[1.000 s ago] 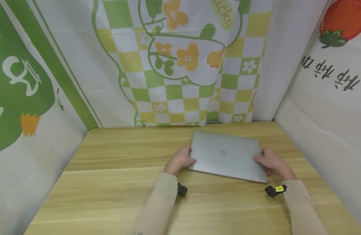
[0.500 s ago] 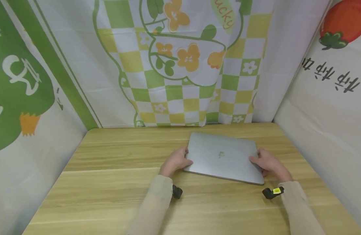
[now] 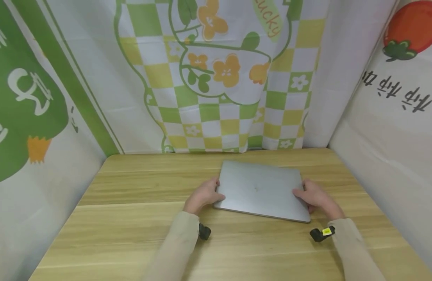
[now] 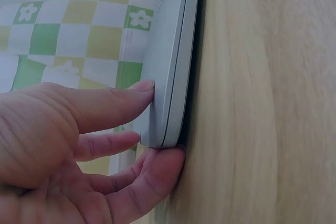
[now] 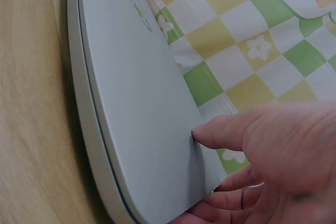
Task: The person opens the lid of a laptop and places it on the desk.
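Fingers and thumb of the left hand [image 3: 204,196] grip the left short side of a closed, flat, silver-grey metal laptop with rounded corners [image 3: 259,191]. In the left wrist view the thumb [image 4: 115,106] presses on the lid, while a curled finger bears on the edge at the corner. Fingers and thumb of the right hand [image 3: 316,196] hold the opposite short side: the thumb lies on the lid, and the other fingers pass round the edge, their tips partly hidden.

Location: the laptop is right of centre in the lower half of the head view, above a pale wooden table with a striped grain [image 3: 124,230]. Its long axis runs from left to right across the frame, tilted so that the right end sits slightly lower. A dark band shows along its underside — whether it rests fully on the wood or is partly raised, I cannot tell.

Governing relation, as judged: the laptop lies directly between the two hands, both in contact, so neither is nearer. The left grip sits close to the lower-left corner; the right sits about midway along its side — a slight mismatch.

Surroundings: a green, yellow and white checked cloth [image 3: 209,117] hangs beyond the table's far edge, at upper centre. Beige sleeves [image 3: 174,246] enter from the bottom of the frame.
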The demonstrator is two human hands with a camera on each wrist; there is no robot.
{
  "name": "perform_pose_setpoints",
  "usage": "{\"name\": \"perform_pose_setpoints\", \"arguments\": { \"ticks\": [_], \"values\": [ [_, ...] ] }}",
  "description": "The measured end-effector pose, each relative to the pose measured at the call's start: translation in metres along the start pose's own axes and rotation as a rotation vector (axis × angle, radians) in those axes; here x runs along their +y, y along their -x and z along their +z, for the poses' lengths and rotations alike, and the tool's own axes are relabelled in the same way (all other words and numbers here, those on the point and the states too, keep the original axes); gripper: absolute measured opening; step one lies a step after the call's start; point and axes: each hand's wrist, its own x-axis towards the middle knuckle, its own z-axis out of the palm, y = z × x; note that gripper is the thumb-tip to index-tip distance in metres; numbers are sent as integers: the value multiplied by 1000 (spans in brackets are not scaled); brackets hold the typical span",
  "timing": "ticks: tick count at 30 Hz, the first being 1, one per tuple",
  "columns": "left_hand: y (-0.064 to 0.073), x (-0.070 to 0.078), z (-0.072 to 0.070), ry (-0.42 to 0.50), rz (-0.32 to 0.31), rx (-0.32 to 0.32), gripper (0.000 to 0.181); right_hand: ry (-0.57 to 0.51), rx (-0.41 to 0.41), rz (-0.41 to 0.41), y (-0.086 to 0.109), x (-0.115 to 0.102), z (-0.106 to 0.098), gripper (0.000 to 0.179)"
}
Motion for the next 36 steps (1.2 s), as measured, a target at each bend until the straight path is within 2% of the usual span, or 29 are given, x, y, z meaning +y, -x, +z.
{"name": "perform_pose_setpoints", "arguments": {
  "ticks": [9,24,32,36],
  "values": [
    [5,-6,-6,7,-13,-14,50,8,-5,5,3,-10,5,51],
    [17,-11,-13,45,-13,-23,50,14,-6,-10,1,-16,12,45],
    [23,-15,-14,71,-20,-14,51,35,-19,-11,-2,-19,16,60],
    [27,-17,-14,52,-25,-7,49,37,-17,-18,-5,-18,18,49]
  ]
}}
